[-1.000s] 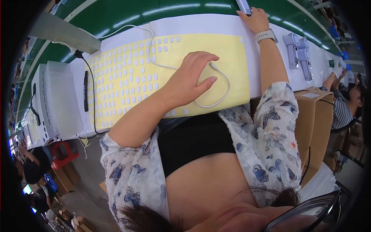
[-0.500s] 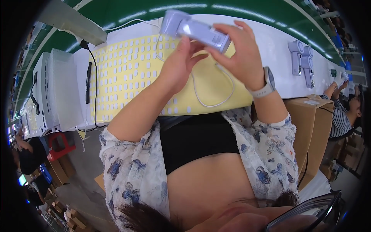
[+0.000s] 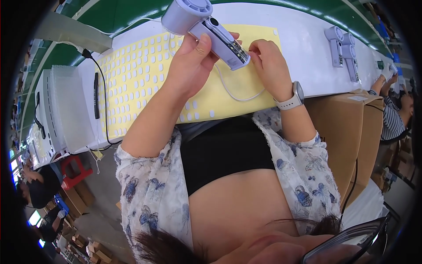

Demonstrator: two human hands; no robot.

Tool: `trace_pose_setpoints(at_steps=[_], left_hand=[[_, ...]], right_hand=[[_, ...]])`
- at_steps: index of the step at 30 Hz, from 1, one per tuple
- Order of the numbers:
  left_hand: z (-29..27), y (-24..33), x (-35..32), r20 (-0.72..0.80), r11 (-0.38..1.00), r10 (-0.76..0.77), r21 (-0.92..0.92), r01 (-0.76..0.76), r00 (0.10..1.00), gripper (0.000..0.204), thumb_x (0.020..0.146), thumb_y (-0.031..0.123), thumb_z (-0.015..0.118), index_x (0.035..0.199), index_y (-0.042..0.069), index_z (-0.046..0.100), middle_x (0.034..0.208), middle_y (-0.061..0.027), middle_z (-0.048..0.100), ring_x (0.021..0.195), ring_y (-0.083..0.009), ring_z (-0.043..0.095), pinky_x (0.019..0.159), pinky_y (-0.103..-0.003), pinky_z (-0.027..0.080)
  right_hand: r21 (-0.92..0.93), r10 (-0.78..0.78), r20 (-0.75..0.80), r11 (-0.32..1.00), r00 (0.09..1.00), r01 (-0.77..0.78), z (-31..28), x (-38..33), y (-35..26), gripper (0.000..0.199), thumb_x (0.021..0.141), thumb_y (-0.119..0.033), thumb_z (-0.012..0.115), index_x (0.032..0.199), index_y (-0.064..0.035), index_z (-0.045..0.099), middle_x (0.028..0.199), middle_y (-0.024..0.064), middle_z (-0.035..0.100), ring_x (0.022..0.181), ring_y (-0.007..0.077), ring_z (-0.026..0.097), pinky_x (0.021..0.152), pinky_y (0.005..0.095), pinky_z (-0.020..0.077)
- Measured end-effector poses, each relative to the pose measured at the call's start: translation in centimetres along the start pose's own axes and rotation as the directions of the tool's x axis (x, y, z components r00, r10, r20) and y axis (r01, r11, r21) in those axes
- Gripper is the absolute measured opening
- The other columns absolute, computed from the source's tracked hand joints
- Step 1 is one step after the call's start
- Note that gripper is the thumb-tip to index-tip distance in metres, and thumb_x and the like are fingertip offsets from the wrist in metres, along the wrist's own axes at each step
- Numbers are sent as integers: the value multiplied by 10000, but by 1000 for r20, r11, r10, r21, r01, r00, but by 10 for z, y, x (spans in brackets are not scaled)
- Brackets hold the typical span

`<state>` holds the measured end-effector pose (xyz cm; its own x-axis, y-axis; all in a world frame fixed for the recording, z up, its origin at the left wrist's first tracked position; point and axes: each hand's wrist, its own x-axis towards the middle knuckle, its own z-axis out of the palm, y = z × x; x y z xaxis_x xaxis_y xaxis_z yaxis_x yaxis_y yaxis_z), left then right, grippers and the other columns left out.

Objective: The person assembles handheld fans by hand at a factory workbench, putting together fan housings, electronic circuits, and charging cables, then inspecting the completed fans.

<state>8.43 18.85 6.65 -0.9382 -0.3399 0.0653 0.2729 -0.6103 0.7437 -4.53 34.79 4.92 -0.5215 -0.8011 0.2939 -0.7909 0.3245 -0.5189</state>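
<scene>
left hand wrapped round handheld fan handle | right hand pinching handle end | likely light, rigid plastic, smooth; hold by handle

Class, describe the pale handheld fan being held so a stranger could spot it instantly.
Over the yellow sticker sheet on the white table, the left hand grips a lilac handheld fan. Unlike the two matching fans lying flat farther right, it is raised, with the right hand at its handle.
</scene>
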Motion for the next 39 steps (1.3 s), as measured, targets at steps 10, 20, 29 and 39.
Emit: trace_pose_setpoints(at_steps=[10, 20, 29, 39], left_hand=[[-19, 4, 2, 50, 943, -112, -311, 122, 992, 333, 879, 133, 568, 1185, 58, 462, 1037, -132, 585, 992, -286, 597, 954, -447, 461], [-16, 3, 2, -26, 965, -53, -257, 45, 998, 401, 826, 56, 598, 1197, 63, 446, 1000, -110, 573, 960, -275, 606, 895, -437, 500], [-6, -4, -1, 51, 995, 44, -91, -39, 998, 575, 758, -49, 658, 1240, 75, 370, 992, -88, 557, 968, -243, 605, 887, -395, 499], [7, -4, -6, 23, 971, 140, 195, -142, 990, 605, 769, -31, 692, 1218, 52, 296, 1025, -112, 538, 993, -225, 603, 885, -382, 506]], right_hand=[[33, 39, 22, 999, 999, -40, -7, -13, 0, 158, 843, -98, 654, 932, -12, 555, 804, 77, 585, 748, 209, 559, 663, 299, 452], [735, 89, 477, 505, 874, -452, -11, -22, -54, 134, 935, -115, 576, 975, 12, 561, 678, 3, 553, 585, 50, 504, 547, 192, 408], [854, 92, 418, 299, 904, -425, -2, -30, -52, 149, 966, -98, 498, 939, 39, 549, 622, 13, 498, 549, 82, 474, 527, 218, 404], [874, 103, 422, 217, 901, -434, -2, -26, -48, 211, 980, -130, 473, 924, 54, 559, 572, 13, 454, 546, 114, 480, 548, 237, 412]])
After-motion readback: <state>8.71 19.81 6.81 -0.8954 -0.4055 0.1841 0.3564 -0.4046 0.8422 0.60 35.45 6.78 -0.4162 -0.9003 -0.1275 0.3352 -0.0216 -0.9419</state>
